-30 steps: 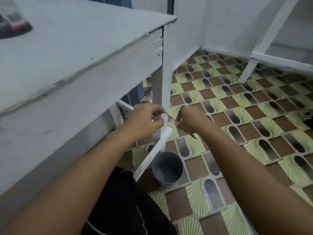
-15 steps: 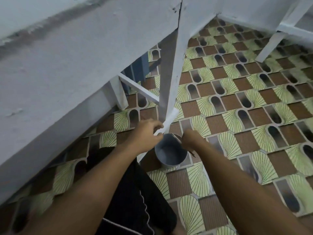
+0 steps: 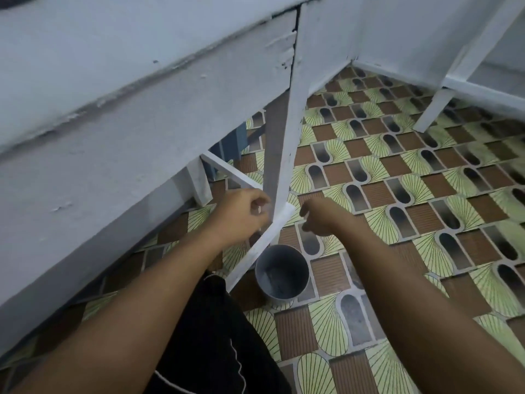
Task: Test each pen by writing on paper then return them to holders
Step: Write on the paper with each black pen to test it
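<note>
A grey cup (image 3: pixel 281 273) stands on the patterned floor beside the white table leg (image 3: pixel 287 155), with something dark lying inside it. My left hand (image 3: pixel 241 216) hovers above and left of the cup with its fingers curled in; a small pale spot shows at the fingertips and I cannot tell what it is. Above and right of the cup is my right hand (image 3: pixel 321 217), its fingers hanging loosely curled and holding nothing that I can see. No pen shows in either hand.
A white strip (image 3: pixel 255 248) slants from the table leg down past the cup's left side. The white table's apron (image 3: pixel 127 132) fills the upper left. Another white frame (image 3: pixel 434 106) stands at the far right. My dark-clothed leg (image 3: pixel 210 336) is below.
One second ago both hands held a thin pen between them. They dropped to the cup, then rose and parted; the pen is no longer in my hands.
</note>
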Demonstrator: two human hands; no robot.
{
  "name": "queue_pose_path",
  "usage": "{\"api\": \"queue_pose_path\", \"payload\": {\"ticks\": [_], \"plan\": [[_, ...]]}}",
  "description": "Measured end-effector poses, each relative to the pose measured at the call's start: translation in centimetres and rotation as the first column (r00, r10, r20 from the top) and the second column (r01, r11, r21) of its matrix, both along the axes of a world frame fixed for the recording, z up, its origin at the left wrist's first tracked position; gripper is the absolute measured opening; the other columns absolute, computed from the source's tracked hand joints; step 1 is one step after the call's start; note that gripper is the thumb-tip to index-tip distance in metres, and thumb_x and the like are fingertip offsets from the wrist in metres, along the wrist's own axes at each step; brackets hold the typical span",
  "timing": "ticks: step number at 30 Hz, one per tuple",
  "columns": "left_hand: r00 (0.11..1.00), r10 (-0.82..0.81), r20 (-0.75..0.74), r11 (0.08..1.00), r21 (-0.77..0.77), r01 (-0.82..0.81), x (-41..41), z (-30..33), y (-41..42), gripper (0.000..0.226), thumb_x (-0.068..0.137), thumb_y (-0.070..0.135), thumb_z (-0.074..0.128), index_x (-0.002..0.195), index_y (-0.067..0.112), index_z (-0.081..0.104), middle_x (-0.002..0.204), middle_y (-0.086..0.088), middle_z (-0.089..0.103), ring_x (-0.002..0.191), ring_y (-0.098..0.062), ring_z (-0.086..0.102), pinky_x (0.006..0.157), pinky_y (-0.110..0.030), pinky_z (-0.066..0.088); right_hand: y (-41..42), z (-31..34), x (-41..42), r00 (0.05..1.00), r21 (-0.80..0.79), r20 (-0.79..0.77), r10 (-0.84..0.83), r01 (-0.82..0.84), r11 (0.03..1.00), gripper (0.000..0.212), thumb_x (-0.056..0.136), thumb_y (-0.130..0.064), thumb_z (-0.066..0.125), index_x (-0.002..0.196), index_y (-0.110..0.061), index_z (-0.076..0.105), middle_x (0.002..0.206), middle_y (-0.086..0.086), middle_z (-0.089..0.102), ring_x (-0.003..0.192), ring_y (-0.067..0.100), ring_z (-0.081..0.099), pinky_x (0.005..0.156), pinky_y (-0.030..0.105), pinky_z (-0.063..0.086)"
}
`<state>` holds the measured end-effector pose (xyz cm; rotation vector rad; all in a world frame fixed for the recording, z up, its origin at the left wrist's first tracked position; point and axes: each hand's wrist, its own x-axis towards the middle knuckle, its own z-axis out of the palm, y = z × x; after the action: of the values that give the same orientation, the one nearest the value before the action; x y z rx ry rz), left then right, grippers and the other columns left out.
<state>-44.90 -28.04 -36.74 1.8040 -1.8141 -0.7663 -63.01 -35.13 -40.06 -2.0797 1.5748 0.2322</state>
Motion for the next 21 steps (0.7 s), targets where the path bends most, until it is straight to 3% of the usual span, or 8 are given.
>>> {"api": "queue_pose_path", "payload": {"ticks": [5, 8, 13, 21], "plan": [[1.000, 0.003, 0.018, 0.990, -0.139, 0.000, 0.4, 6.9, -0.3, 0.028, 0.086, 0.020, 0.063, 0.113, 0.017, 0.066, 0.106, 0.003, 0.067, 0.095, -0.008, 0.060, 0.089, -0.027, 0.051, 0.1, 8.4, 1.1, 0.996, -0.114, 0.012, 0.087, -0.085, 0.990, 0.036, 0.090, -0.013, 0.065, 0.124, 0.000, 0.062, 0.122, 0.018, 0.065, 0.108, 0.033, 0.062, 0.084, 0.034, 0.052], [1.000, 0.006, 0.015, 0.976, -0.217, -0.002, 0.4, 11.2, 0.0, 0.025, 0.084, 0.020, 0.064, 0.109, 0.019, 0.067, 0.100, 0.006, 0.067, 0.092, -0.008, 0.062, 0.087, -0.025, 0.051, 0.5, 13.2, 1.9, 0.989, -0.207, 0.084, 0.124, -0.104, 0.973, 0.037, 0.089, -0.019, 0.069, 0.124, -0.011, 0.062, 0.122, 0.009, 0.065, 0.109, 0.027, 0.061, 0.085, 0.031, 0.049], [0.998, -0.002, 0.057, 0.939, -0.342, 0.021, 0.7, 17.7, 1.8, 0.027, 0.086, 0.024, 0.063, 0.113, 0.019, 0.065, 0.103, 0.005, 0.066, 0.090, -0.007, 0.061, 0.077, -0.013, 0.047, 2.1, 21.4, 3.0, 0.966, -0.383, 0.175, 0.189, -0.110, 0.917, 0.029, 0.090, -0.019, 0.067, 0.119, -0.018, 0.063, 0.117, 0.003, 0.065, 0.089, 0.018, 0.057, 0.070, 0.025, 0.046], [0.983, 0.156, 0.102, 0.880, -0.466, -0.092, 5.5, 25.5, 5.9, 0.028, 0.086, 0.027, 0.065, 0.113, 0.023, 0.064, 0.103, 0.009, 0.064, 0.089, -0.005, 0.061, 0.073, -0.007, 0.043, 4.9, 29.3, 8.0, 0.907, -0.519, 0.291, 0.303, -0.116, 0.847, 0.028, 0.090, -0.020, 0.069, 0.117, -0.023, 0.062, 0.114, -0.001, 0.066, 0.088, 0.012, 0.057, 0.073, 0.021, 0.046]]}}
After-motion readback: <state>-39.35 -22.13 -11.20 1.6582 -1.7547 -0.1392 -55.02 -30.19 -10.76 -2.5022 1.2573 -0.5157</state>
